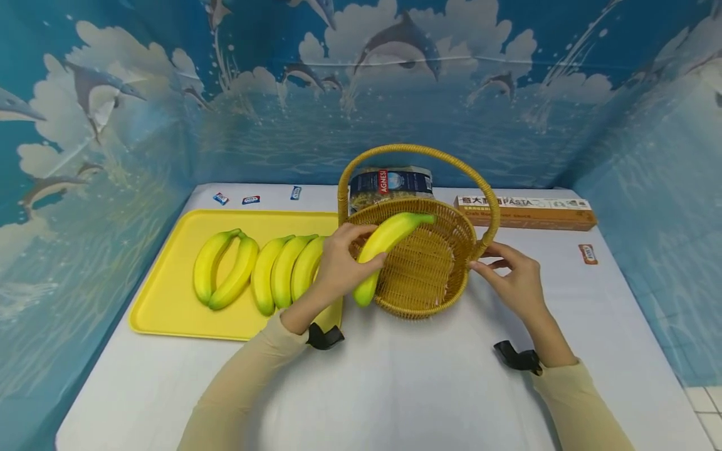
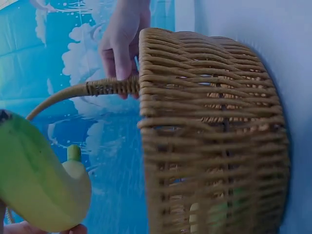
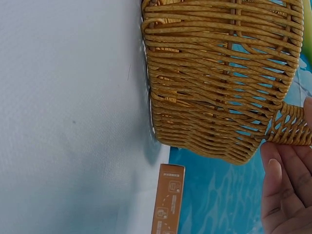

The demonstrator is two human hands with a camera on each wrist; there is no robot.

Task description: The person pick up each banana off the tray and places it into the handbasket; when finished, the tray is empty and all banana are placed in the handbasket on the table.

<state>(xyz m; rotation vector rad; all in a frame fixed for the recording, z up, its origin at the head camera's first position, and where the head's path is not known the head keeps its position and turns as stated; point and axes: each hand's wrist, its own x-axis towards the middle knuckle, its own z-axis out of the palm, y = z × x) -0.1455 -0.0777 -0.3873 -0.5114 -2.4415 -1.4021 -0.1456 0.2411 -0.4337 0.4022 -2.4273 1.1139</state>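
My left hand (image 1: pixel 343 262) grips a yellow banana (image 1: pixel 389 239) with a green stem, between thumb and fingers. The banana slants over the left rim of a round wicker basket (image 1: pixel 420 270), its stem end above the interior. On the basket's right side, my right hand (image 1: pixel 517 282) pinches the foot of the tall arched handle (image 1: pixel 417 148). The left wrist view shows the right thumb lying across that foot, just outside the rim. Several more bananas (image 1: pixel 228 275) lie on a yellow tray (image 1: pixel 163 307) at the left, partly hidden by my left forearm.
Behind the basket stands an AGNESI pasta bag (image 1: pixel 392 181). A long brown and white pasta box (image 1: pixel 530 213) lies at the back right. Small wrapped sweets (image 1: pixel 251 200) are behind the tray, and a red-brown one (image 1: pixel 588 254) is at the right. A dolphin-print curtain (image 1: pixel 361 125) encloses the table.
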